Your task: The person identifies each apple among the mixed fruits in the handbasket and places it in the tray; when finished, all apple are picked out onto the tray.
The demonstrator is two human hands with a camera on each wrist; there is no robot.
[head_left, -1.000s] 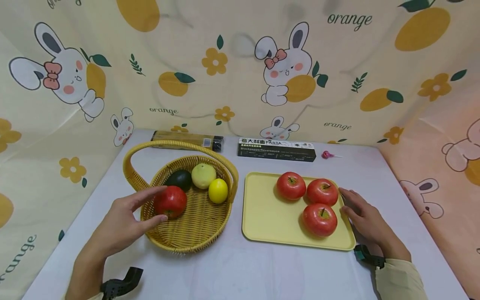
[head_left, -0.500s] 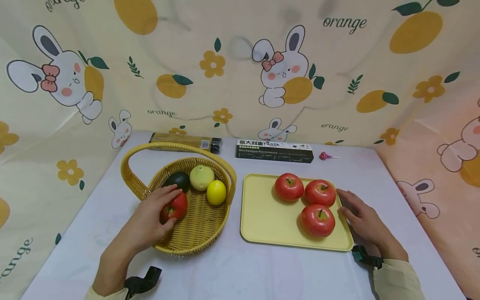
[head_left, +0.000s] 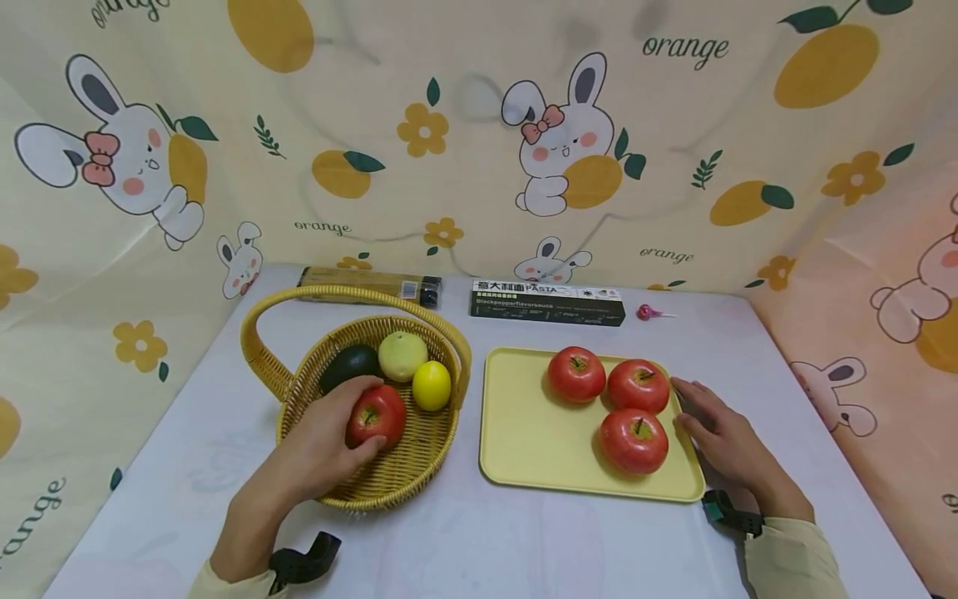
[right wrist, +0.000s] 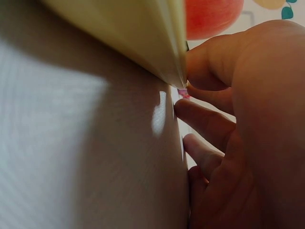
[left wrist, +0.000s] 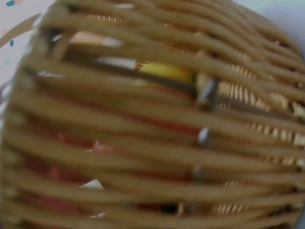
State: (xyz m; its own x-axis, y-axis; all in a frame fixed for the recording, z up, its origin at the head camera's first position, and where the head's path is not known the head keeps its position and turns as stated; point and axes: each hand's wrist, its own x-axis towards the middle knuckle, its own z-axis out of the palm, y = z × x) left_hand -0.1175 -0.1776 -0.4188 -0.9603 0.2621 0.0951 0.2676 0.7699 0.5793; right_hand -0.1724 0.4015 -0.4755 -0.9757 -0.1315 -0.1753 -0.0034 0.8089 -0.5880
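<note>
In the head view my left hand (head_left: 322, 437) reaches into the wicker basket (head_left: 419, 470), thumb and fingers around a red apple (head_left: 380, 413). A dark green avocado-like fruit (head_left: 349, 368), a pale green round fruit (head_left: 403, 356) and a yellow lemon (head_left: 432, 385) lie beside it. Blurred basket weave (left wrist: 119, 114) fills the left wrist view and hides most of that hand. My right hand (head_left: 726, 437) rests at the right edge of a yellow tray (head_left: 524, 441) bearing three red apples (head_left: 634, 441). In the right wrist view its thumb (right wrist: 209, 67) touches the tray's rim.
Behind the basket lies a long yellowish package (head_left: 359, 284) with a dark end. A black-and-white pasta box (head_left: 546, 303) stands behind the tray, with a small pink lollipop (head_left: 649, 313) to its right. The basket's handle (head_left: 265, 353) arches over its back. A printed cloth hangs behind.
My left hand came into the basket, closed around the red apple and moved it to the right. The right hand stays at the tray's edge. The head view shifted slightly.
</note>
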